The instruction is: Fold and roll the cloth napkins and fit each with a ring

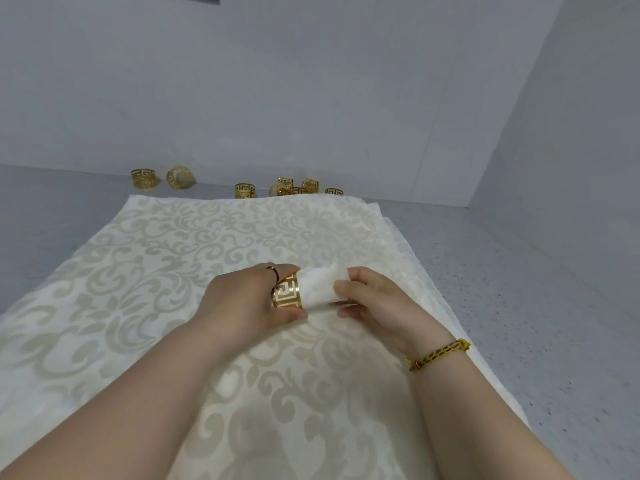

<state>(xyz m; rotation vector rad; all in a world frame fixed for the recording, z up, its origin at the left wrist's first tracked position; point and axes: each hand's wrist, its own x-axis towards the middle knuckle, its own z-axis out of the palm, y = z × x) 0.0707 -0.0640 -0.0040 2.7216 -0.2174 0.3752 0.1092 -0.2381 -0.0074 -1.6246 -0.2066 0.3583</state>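
Observation:
A rolled white napkin [320, 289] lies across the middle of the view, just above a stack of flat cream damask napkins [173, 271]. My left hand [246, 299] grips a gold ring [286, 292] with a key-pattern cutout, and the ring sits around the roll's left end. My right hand [374, 303] holds the roll's right end between thumb and fingers. The roll's left tip is hidden behind my left hand.
Several loose gold rings stand along the far wall: two at the left [144, 177] and a cluster [294, 188] behind the stack's far edge. The stack rests on a grey speckled surface [519, 289]. Walls close in at the back and right.

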